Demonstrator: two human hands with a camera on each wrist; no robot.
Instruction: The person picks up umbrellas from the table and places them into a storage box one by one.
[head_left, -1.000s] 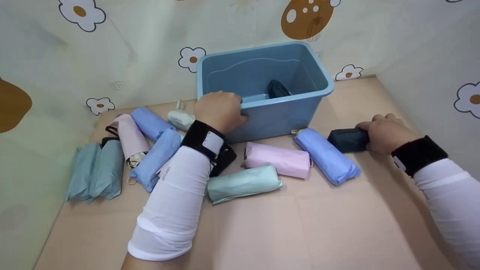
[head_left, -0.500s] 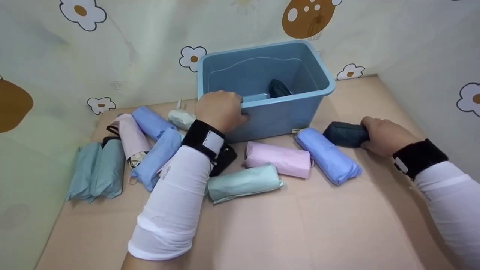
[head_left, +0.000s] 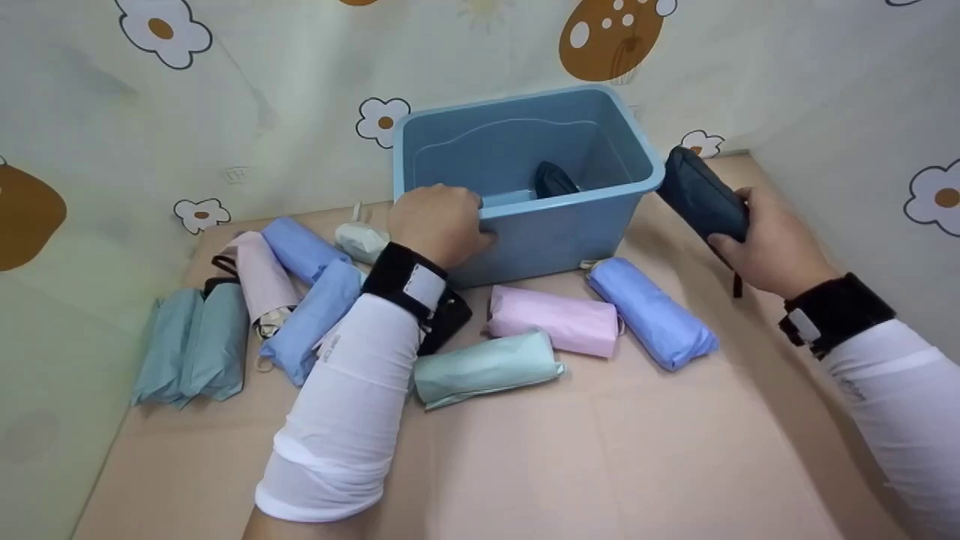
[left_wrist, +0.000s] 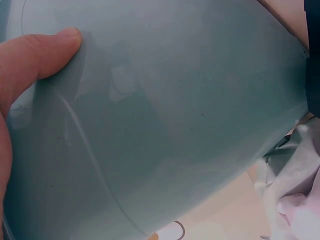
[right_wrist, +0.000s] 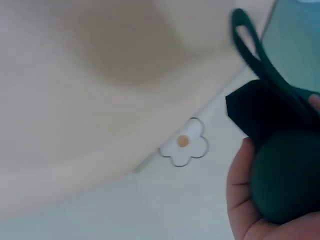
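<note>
My right hand (head_left: 780, 244) holds a dark folded umbrella (head_left: 705, 195) off the table, tilted, just right of the blue bin (head_left: 555, 232). In the right wrist view, my fingers and palm wrap the dark umbrella (right_wrist: 287, 175), and its wrist loop (right_wrist: 255, 55) sticks out. My left hand (head_left: 439, 221) grips the bin's near left rim. Its thumb (left_wrist: 55, 50) lies against the bin's outer wall (left_wrist: 165, 110) in the left wrist view; the other fingers are mostly hidden. Another dark umbrella (head_left: 555, 180) lies inside the bin.
In front of the bin lie a blue umbrella (head_left: 652, 311), a pink one (head_left: 555, 319) and a mint one (head_left: 487, 367). Several more, including a green one (head_left: 214, 341), crowd the left side. A patterned curtain (head_left: 300, 67) hangs behind the table (head_left: 525, 472).
The dark umbrella in my right hand has risen from the table and turned, its far end now up beside the bin's right rim. My left hand stays on the bin.
</note>
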